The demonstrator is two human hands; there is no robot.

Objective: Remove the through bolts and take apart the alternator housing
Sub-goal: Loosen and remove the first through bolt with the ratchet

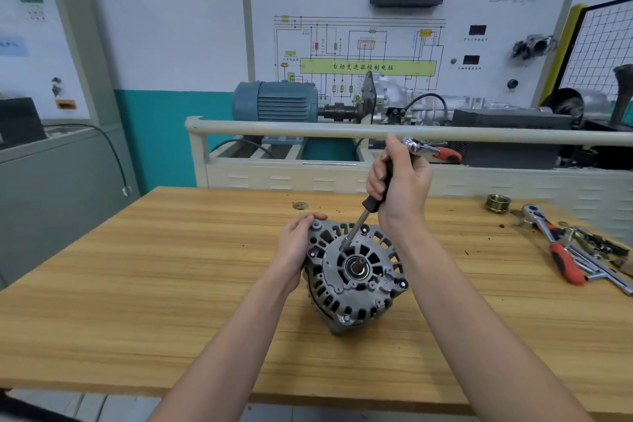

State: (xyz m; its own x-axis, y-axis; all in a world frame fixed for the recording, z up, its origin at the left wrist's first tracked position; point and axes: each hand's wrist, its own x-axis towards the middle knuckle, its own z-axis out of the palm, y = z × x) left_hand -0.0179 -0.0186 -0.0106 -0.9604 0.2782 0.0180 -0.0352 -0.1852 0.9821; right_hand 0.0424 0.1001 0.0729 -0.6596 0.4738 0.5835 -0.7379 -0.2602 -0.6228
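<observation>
Alternator [356, 271] stands at the workbench [137, 301] centre, housing unsplit, bolts [401, 283] seated. Left hand [295, 250] grips its rim; right hand [399, 181] grips a screwdriver [363, 219], tip on the face. Separation outstanding.

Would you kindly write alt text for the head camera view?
The right hand grips a screwdriver, tip on the face of an alternator that the left hand steadies on a wooden table. Ratchet wrenches and a pulley lie at right.
</observation>
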